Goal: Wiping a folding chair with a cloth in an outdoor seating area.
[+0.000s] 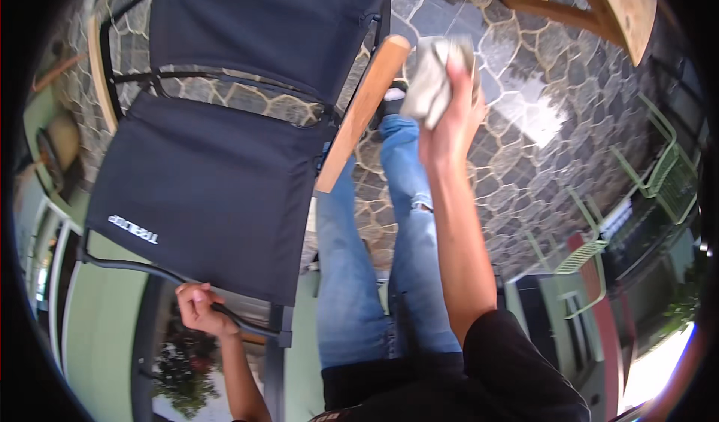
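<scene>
A folding camp chair with black fabric (208, 186) stands before me on the left, with wooden armrests. My left hand (202, 309) is closed around the dark metal tube (151, 268) at the top of its backrest. A pale folded cloth (435, 79), slightly blurred, is gripped in my right hand (458, 107). That hand is raised just right of the front end of the near wooden armrest (362, 116), apart from it. The chair's seat (258, 23) reaches the upper edge of the view.
Irregular stone paving (505, 186) forms the floor. A wooden table or bench (618, 6) stands at the upper right. Green metal chairs (674, 180) are at the right. Behind the backrest is a green wall (101, 304) with a dark-framed glass pane. My legs are beside the chair.
</scene>
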The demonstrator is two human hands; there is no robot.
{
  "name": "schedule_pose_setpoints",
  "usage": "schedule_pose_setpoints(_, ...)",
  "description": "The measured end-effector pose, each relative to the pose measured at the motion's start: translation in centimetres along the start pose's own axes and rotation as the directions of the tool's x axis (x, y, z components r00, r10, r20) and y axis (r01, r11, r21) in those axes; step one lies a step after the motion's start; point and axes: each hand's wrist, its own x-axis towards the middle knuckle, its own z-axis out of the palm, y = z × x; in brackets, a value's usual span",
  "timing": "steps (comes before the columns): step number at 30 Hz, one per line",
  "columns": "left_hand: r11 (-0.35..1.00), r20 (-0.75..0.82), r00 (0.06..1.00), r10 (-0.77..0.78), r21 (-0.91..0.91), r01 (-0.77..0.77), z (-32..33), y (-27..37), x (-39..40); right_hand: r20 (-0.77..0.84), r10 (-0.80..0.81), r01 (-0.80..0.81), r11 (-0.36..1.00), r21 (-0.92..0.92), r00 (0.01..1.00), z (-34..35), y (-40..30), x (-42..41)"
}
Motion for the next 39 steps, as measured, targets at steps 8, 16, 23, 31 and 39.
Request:
schedule_pose_setpoints(8,0.996,0.058,0.996,-0.064,-0.050,0.067,0.9,2.0,0.9,0.675,0.028,0.408,0.778,-0.478,0.737,1.0,-2.7,6.5)
schedule_pose_setpoints(16,1.000,0.072,0.997,-0.014,-0.026,0.016,0.3,1.2,1.9,-0.033,-0.309,0.302,0.943,-0.143,0.950,-1.5,8.7,-8.3)
schedule_pose_setpoints(23,0.999,0.094,0.995,0.034,-0.023,-0.032,0.1,1.3,2.3,-0.022,-0.342,0.333,0.928,-0.168,0.940,-3.3,13.2,-13.1)
schedule_pose_setpoints(31,0.979,0.037,0.992,0.118,-0.170,-0.110,1.3,1.3,2.1,0.048,-0.638,0.637,0.754,-0.160,0.768,-0.3,7.9,-1.5)
schedule_pose_setpoints(39,0.969,-0.042,0.988,0.148,-0.193,-0.154,1.4,1.6,1.9,0.012,-0.308,0.304,0.929,-0.214,0.951,-4.8,16.7,-15.8)
